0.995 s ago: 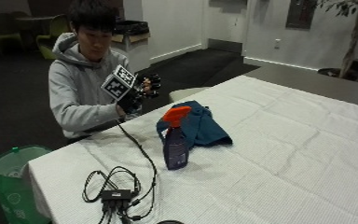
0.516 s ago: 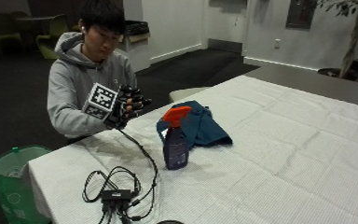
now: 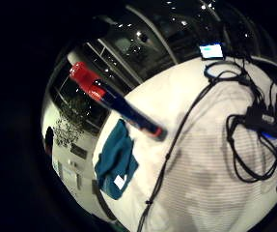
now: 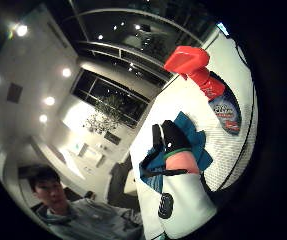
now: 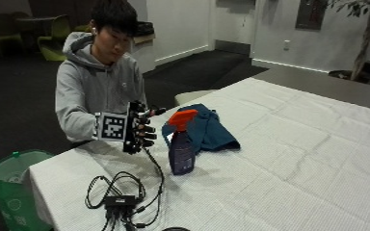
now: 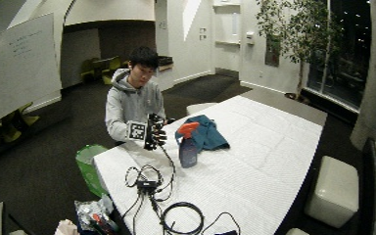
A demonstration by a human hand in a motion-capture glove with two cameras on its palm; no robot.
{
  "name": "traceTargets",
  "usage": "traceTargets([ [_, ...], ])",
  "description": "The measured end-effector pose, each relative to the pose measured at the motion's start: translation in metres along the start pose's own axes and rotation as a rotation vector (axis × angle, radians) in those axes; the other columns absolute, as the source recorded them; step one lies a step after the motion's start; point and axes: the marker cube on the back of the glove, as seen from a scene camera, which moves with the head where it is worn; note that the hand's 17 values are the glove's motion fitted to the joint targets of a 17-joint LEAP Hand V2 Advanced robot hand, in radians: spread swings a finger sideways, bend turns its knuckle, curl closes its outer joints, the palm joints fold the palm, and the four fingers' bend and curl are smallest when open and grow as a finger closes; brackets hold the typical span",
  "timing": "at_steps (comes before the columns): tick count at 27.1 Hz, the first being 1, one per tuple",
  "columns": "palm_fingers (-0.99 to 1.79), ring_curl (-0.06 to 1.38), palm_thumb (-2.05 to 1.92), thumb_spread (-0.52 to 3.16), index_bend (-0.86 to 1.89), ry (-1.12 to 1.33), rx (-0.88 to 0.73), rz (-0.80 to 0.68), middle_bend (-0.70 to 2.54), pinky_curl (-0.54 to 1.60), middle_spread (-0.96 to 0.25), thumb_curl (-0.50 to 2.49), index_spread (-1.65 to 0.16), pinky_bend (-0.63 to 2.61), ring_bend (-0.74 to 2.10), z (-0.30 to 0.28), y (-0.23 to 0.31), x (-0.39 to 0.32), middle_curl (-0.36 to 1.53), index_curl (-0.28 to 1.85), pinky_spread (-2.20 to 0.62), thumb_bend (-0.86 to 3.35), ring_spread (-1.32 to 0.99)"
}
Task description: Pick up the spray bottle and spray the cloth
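Spray bottle (image 5: 182,147), purple with an orange trigger head, stands upright on the white tablecloth (image 5: 287,159), untouched. Just behind the bottle lies the crumpled teal cloth (image 5: 204,130). Beside the bottle, on the person's side, the gloved right hand (image 5: 140,127) hovers above the tablecloth, fingers loosely curled and holding nothing. Black cables (image 5: 124,195) lie near the bottle at the table's edge.

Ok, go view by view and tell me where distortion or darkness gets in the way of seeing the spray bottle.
Outside view: even room light, spray bottle upright and plain to see beside the cloth. Little finger side palm view: bottle stretched and slanted, surroundings dark. Thumb side palm view: bottle bent toward the rim, ceiling lamps glaring. Wide outside view: bottle small, walls bowed.
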Motion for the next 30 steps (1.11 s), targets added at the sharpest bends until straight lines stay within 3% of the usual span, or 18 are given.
traceTargets([
  [15, -0.13, 0.28, 0.80, 0.92, 0.08, -0.078, -0.262, 0.348, 0.20, 0.35, 0.07, 0.44, -0.30, 0.57, 0.39, 0.046, -0.034, 0.017, 0.33, 0.13, 0.22, -0.03, 0.03],
  [30, -0.03, 0.29, 0.82, 0.86, 0.17, -0.213, -0.277, 0.519, 0.12, 0.34, 0.12, 0.43, -0.23, 0.52, 0.43, 0.073, -0.057, 0.020, 0.28, 0.16, 0.20, -0.03, 0.06],
])
